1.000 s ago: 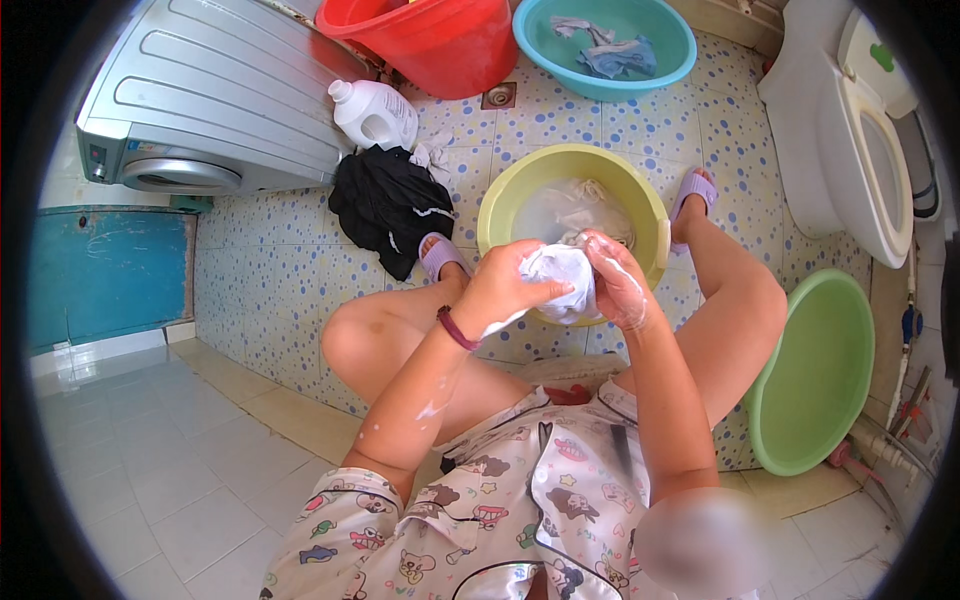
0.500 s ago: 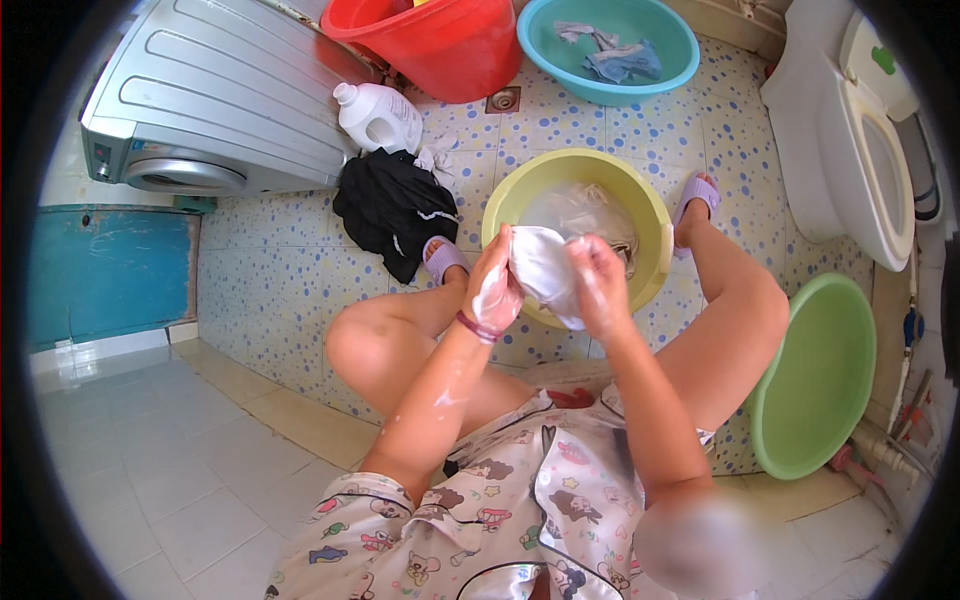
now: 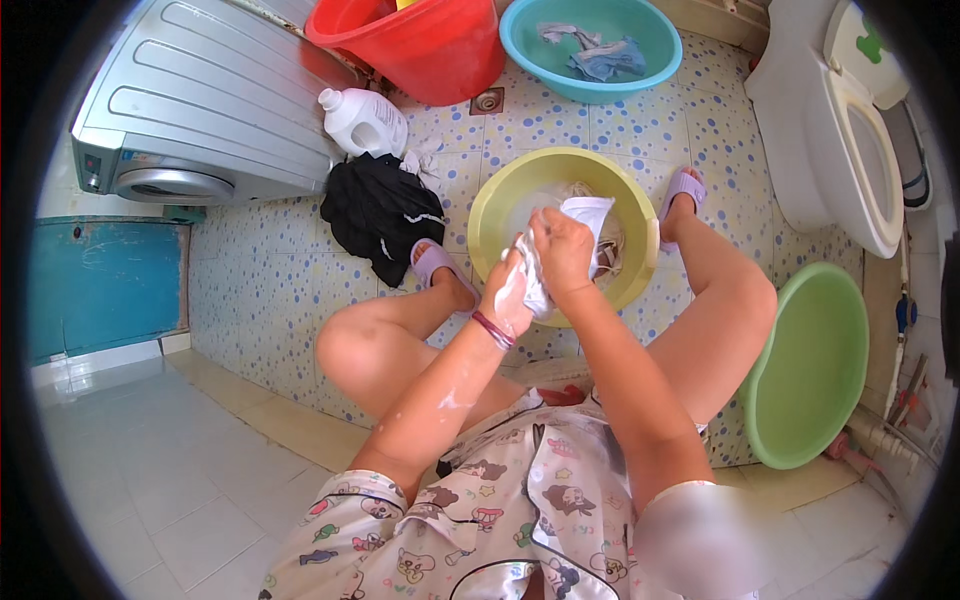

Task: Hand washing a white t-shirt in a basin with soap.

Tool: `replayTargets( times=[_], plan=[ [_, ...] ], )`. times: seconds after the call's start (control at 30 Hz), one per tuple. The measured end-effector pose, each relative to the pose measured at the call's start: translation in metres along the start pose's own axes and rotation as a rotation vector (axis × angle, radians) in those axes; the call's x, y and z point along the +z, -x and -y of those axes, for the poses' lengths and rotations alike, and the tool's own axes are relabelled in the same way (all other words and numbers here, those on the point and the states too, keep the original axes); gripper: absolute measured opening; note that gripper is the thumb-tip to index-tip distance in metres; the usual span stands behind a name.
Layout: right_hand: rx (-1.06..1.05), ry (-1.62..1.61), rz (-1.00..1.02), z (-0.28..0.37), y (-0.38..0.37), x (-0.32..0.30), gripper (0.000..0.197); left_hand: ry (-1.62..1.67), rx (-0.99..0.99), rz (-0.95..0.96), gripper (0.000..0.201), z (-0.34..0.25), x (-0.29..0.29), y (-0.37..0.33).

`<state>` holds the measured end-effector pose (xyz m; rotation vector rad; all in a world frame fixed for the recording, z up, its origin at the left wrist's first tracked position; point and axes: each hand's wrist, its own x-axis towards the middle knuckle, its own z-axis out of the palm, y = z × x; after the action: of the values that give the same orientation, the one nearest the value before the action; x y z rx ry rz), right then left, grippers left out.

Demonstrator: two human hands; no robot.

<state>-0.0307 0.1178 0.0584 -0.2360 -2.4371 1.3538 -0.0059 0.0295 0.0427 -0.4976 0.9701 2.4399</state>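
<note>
Over a pale yellow basin on the floor between my feet, both hands are closed on a wet white piece of clothing. My left hand grips its lower part, with white suds on the skin and wrist. Pressed close against it, my right hand clenches the bunched middle. One smooth white flap sticks out beyond the right knuckles. The garment's exact kind is hidden by the bunching. Inside the basin lie cloudy water and more light-coloured fabric.
Black clothing lies left of the basin, by a white detergent bottle and a washing machine. Behind are a red tub and a blue basin with cloths. A toilet and a green basin stand at right.
My right hand has moved left against my left hand. The white garment, spread between them before, is now bunched up. The whole view has shifted slightly.
</note>
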Motion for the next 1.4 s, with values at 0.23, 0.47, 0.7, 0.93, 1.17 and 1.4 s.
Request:
replayTargets(
  times=[0.23,0.47,0.7,0.93,1.17,1.4],
  plan=[
    [-0.228,-0.134,0.025,0.014,0.031,0.007,0.019,0.163,0.003,0.289,0.030,0.001,-0.036,-0.017],
    [-0.061,-0.275,-0.011,0.025,0.047,0.015,0.019,-0.347,-0.208,0.381,0.034,-0.040,-0.052,-0.013],
    [0.459,-0.680,0.421,-0.032,-0.013,-0.021,0.025,-0.113,-0.168,-0.004,0.037,-0.046,0.017,0.019],
    [0.621,-0.900,0.496,-0.015,-0.028,-0.056,0.024,-1.336,-0.060,0.198,0.024,-0.077,-0.003,0.024],
    [0.677,-1.174,0.368,-0.010,-0.037,-0.073,0.023,-1.897,0.249,0.214,0.028,-0.072,-0.039,0.010],
    [0.719,-1.319,0.362,-0.028,-0.052,-0.090,0.021,-0.895,0.041,0.127,0.026,-0.087,-0.066,0.013]
  ],
)
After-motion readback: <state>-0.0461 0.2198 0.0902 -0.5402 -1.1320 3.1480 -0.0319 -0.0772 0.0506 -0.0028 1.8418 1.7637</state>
